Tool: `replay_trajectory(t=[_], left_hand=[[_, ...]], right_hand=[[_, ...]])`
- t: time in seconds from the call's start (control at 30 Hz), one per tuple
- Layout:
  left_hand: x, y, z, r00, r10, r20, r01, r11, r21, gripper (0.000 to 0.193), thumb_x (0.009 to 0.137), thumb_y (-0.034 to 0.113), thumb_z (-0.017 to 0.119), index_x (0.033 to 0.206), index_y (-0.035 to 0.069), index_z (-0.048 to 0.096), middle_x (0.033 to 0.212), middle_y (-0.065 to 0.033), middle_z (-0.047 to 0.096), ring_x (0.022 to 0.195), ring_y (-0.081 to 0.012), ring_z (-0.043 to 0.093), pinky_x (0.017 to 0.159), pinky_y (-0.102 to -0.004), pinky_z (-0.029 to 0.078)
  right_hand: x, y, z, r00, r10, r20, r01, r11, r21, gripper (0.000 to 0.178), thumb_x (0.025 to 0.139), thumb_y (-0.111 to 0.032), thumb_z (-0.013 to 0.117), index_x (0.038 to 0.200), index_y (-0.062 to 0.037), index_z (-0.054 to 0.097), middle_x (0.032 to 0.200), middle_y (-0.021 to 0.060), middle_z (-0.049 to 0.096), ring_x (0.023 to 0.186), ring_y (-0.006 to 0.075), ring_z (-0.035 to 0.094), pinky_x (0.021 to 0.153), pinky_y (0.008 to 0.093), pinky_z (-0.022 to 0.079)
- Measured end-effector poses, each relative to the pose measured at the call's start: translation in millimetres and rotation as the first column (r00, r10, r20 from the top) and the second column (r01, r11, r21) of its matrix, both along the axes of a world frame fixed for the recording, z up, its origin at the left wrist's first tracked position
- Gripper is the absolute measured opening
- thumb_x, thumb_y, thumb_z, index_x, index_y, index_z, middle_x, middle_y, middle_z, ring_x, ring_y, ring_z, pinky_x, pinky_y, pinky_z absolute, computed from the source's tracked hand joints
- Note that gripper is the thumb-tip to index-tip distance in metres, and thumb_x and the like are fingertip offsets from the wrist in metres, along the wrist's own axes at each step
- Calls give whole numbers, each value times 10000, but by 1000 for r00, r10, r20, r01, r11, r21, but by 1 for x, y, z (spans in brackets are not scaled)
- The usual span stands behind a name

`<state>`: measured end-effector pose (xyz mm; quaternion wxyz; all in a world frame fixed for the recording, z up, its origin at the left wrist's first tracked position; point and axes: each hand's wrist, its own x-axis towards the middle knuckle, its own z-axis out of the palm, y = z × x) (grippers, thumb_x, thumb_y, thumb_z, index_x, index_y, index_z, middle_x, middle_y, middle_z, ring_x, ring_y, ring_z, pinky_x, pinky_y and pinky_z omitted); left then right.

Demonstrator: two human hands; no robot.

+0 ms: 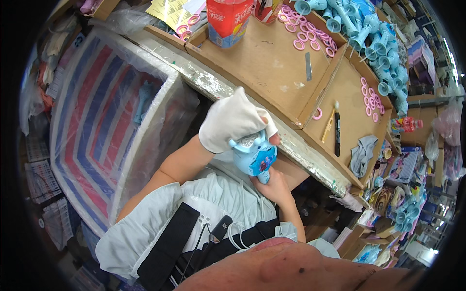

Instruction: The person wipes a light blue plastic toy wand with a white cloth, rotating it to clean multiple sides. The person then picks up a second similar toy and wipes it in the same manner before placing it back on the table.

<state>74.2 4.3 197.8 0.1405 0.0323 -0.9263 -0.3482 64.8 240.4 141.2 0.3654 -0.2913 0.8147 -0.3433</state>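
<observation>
My right hand (275,186), bare, grips the handle of a light-blue plastic toy (252,160) at its lower end. The toy has a rounded head with small knobs, a pale grey patch on top and a dark blue picture on its side. Over my left hand (235,121) is a loose white cloth glove. Its bare fingertips show at the far side of the toy's head, which that hand clasps from above. The left palm and most of its fingers are hidden by the cloth.
Ahead lies a cardboard tray (267,72) with pink rings (310,36), a red container (228,22), a black marker (338,133), a brush (329,123) and a grey cloth (363,155). Light-blue toy parts (369,34) pile behind. A striped, plastic-lined bin (97,136) stands left, one blue part inside.
</observation>
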Motion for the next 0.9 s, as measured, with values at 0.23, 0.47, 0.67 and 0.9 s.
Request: replay_trajectory(t=[0.23, 0.47, 0.67, 0.9], left_hand=[[10, 21, -3, 929, 9, -369, 178, 865, 469, 188, 847, 163, 621, 775, -10, 638, 814, -114, 657, 767, -201, 645, 722, -285, 508], [6, -4, 8, 969, -192, -155, 171, 976, -138, 42, 687, 186, 676, 697, 150, 658, 775, -65, 625, 712, -288, 590, 620, -360, 422], [2, -2, 15, 933, -266, -243, 266, 963, -36, 80, 703, 235, 647, 741, 172, 679, 743, -15, 647, 660, -255, 600, 616, -357, 423], [17, 11, 15, 974, -49, -222, 49, 999, -3, 105, 728, 222, 649, 793, 145, 679, 757, -38, 658, 602, -285, 592, 564, -362, 444]], right_hand=[[-8, 12, -6, 999, -30, -17, 30, 1000, -8, 337, 758, -259, 720, 1024, -77, 622, 851, 224, 663, 832, 412, 637, 728, 449, 510], [2, 12, -13, 1000, 20, 16, -19, 1000, -23, 326, 763, -254, 720, 1021, -82, 620, 869, 214, 663, 831, 414, 633, 727, 448, 512], [0, 9, -6, 998, -7, 59, 9, 1000, -17, 319, 767, -241, 712, 1029, -89, 615, 872, 209, 664, 836, 419, 630, 734, 449, 510], [-8, 15, 2, 999, -7, -39, 8, 1000, 23, 326, 746, -211, 710, 1025, -76, 610, 869, 215, 662, 835, 416, 632, 731, 447, 509]])
